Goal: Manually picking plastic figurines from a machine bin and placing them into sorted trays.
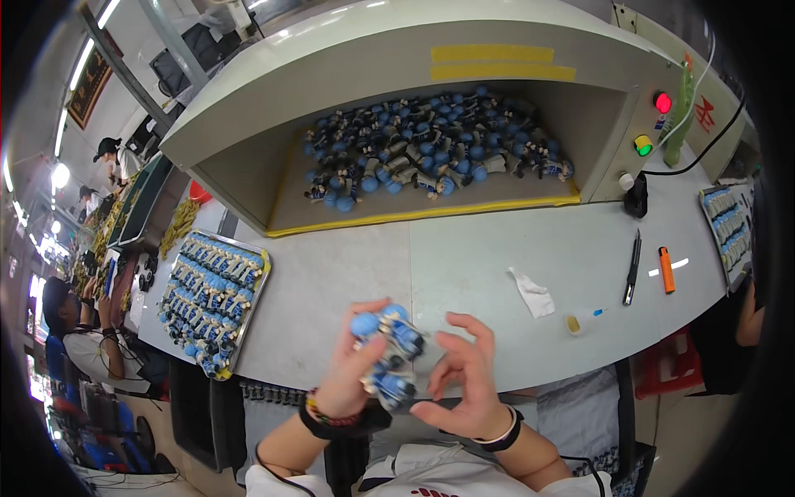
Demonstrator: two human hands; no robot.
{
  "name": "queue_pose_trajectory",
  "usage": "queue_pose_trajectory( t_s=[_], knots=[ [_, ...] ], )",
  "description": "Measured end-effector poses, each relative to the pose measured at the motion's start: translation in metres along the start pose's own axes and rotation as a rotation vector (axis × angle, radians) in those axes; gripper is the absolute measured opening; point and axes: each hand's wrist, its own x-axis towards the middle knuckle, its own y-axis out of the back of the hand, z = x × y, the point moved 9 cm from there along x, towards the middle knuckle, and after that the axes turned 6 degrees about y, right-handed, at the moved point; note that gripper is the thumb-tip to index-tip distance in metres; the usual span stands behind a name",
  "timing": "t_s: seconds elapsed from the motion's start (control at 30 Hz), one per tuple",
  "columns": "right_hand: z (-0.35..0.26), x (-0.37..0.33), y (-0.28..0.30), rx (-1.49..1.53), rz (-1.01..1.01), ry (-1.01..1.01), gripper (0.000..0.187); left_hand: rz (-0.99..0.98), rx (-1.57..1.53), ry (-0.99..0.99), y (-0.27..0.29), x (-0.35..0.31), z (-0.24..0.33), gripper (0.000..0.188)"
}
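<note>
The left hand [341,377] grips a cluster of small blue-headed figurines [399,333], held above the near edge of the tabletop [472,248]. The right hand [470,385] is open beside them, fingers bent and spread; whether its thumb touches the lowest figurine cannot be told.

The tabletop is smooth and pale grey. At its back stands an open-fronted grey cabinet [356,70] with a heap of similar figurines [422,153] inside. The surrounding room is a workshop, with people at benches on the left.

Counted: two trays of figurines, one left [260,298] and one right [717,248]; one white tissue [532,294]; one black pen-shaped tool [633,269]; one slim orange object [667,270]; two lit lamps, red [662,103] and green [643,147]. At least two figurines are held; the heap is too jumbled to count.
</note>
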Motion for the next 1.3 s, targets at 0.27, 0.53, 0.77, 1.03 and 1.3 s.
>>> queue_pose_trajectory(
  t_s=[0.27,0.53,0.77,1.03,1.3],
  knots=[
    [0.018,-0.02,0.044,0.117,0.058,-0.111,0.035,0.323,0.556,-0.356,0.052,0.074,0.162,0.039],
    [0.006,-0.013,0.019,-0.023,-0.106,-0.043,0.017,0.778,1.038,-0.476,0.248,0.236,0.23,0.028],
    [0.005,-0.011,0.02,-0.044,-0.143,-0.062,0.013,0.721,2.245,-0.922,0.214,0.262,0.236,0.029],
    [0.005,-0.013,0.021,-0.078,-0.136,-0.018,0.011,0.672,2.104,-0.532,0.145,0.203,0.205,0.026],
    [0.0,-0.014,0.019,-0.141,-0.142,0.047,0.009,0.405,2.024,-0.429,0.152,0.185,0.172,0.03]
  ],
)
